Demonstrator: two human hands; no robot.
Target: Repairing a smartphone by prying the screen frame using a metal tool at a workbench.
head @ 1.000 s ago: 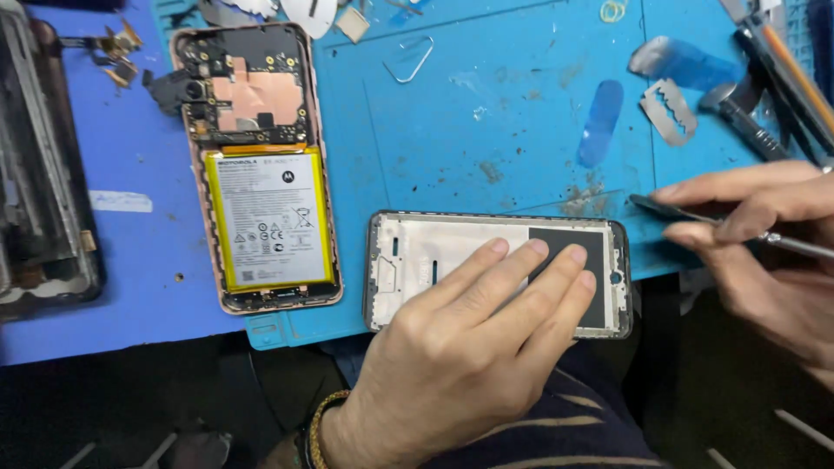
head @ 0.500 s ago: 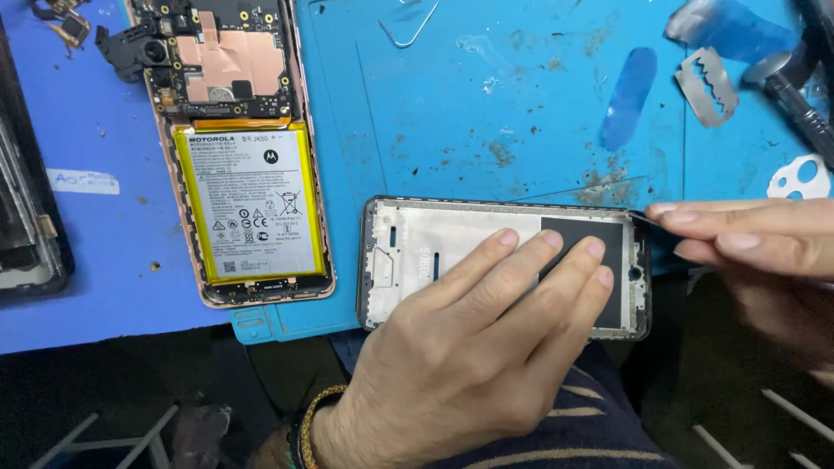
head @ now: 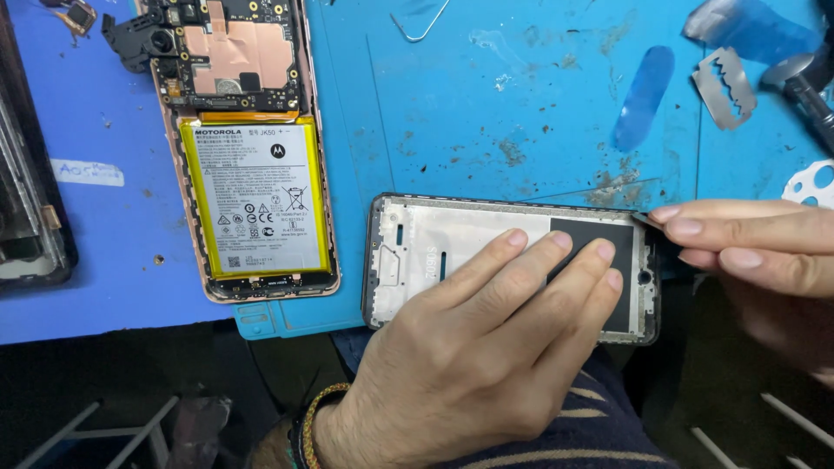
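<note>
A phone frame [head: 417, 230], white inside with a black patch at its right end, lies at the near edge of the blue mat [head: 521, 104]. My left hand [head: 486, 347] lies flat on it, fingers together, pressing it down. My right hand [head: 756, 252] is pinched around a thin metal tool [head: 645, 217]. Only the tool's tip shows, touching the frame's top right corner. An opened phone [head: 256, 200] with its battery and circuit board bare lies to the left, apart from both hands.
A toothed metal blade [head: 725, 82], a blue plastic pick [head: 643, 95], a bent wire pin [head: 421, 22] and a dark tool handle [head: 804, 82] lie on the mat's far side. A black screen assembly [head: 26, 217] sits at the left edge. The table edge runs just under the frame.
My right hand has come left, bringing the tool tip onto the frame's top right corner. The view has moved closer. My left hand stays pressed on the frame.
</note>
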